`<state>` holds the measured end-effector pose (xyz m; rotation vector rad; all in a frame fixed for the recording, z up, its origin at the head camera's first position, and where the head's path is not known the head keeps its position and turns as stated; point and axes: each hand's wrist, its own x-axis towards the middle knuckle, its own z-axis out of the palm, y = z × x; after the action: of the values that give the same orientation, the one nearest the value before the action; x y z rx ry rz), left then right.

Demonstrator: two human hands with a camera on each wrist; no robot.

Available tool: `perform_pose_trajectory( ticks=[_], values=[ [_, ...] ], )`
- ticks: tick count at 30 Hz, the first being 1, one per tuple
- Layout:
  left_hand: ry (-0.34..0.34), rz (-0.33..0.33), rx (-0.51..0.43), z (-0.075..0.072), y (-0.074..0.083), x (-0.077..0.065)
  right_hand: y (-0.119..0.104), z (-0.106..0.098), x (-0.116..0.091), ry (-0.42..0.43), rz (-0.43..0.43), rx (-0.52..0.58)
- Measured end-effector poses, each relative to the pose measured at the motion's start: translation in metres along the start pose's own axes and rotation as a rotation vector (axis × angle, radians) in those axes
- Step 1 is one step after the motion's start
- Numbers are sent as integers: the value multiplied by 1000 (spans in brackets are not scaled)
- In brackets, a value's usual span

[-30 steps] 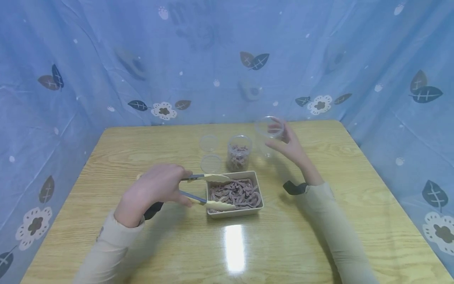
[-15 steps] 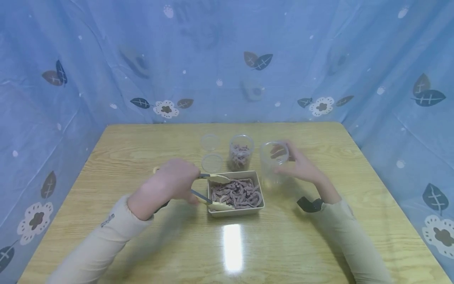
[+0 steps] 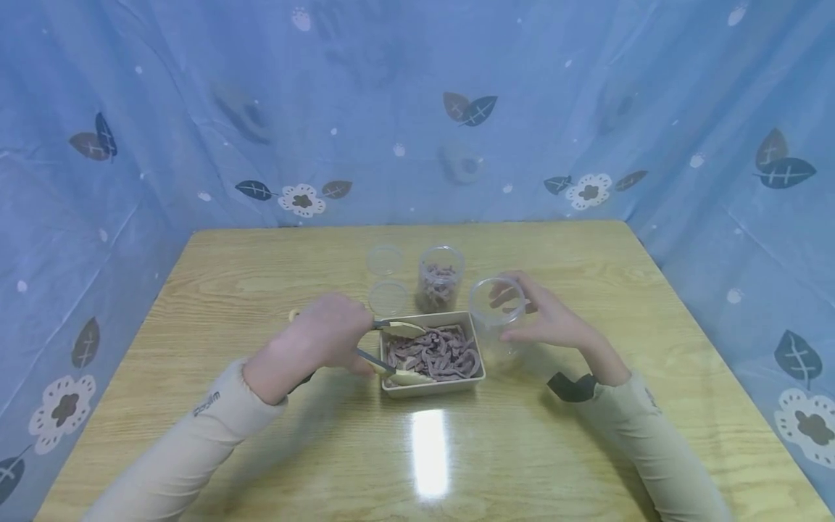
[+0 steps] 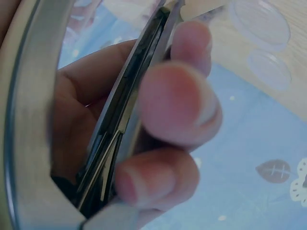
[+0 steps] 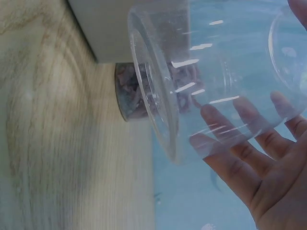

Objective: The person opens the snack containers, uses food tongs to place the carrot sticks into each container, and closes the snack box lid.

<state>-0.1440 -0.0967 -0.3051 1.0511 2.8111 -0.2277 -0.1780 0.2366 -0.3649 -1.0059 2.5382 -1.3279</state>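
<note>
My left hand (image 3: 320, 333) grips a pair of tongs (image 3: 406, 330), dark-handled with cream scalloped tips. Its fingers (image 4: 177, 103) curl round one metal arm in the left wrist view. The tips are spread over the pale rectangular box (image 3: 433, 391), which holds purplish-brown, dried-looking strips (image 3: 449, 355). To the box's right, my right hand (image 3: 548, 315) holds a clear plastic jar (image 3: 497, 319) by its side. Nothing shows inside this jar (image 5: 211, 67) in the right wrist view. Whether its base touches the table, I cannot tell.
Behind the box stands another clear jar (image 3: 440, 279), partly filled with similar strips. Two round clear lids (image 3: 388, 298) lie left of it. The wooden table (image 3: 541, 449) ends at a blue patterned curtain (image 3: 404, 109) at the back.
My right hand has brought the clear jar from the back right toward me, beside the box. My left hand has shifted slightly right; the tong tips stay over the strips.
</note>
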Motion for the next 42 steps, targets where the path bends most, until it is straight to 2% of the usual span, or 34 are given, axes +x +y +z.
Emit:
perform_pose_trajectory(
  ticks=[9, 15, 24, 30, 38, 42],
  values=[
    [-5, 19, -40, 1, 0, 10, -3, 1, 2, 1, -7, 7],
    [28, 30, 33, 3, 2, 15, -3, 1, 2, 2, 6, 8],
    [152, 51, 107, 14, -1, 17, -6, 2, 2, 6, 13, -19],
    [183, 75, 107, 15, -4, 16, 9, 3, 0, 10, 16, -4],
    [220, 61, 144, 13, -7, 11, 20, 3, -1, 22, 9, -126],
    [215, 60, 138, 11, -8, 9, 19, 2, -2, 31, 5, -140]
  ],
)
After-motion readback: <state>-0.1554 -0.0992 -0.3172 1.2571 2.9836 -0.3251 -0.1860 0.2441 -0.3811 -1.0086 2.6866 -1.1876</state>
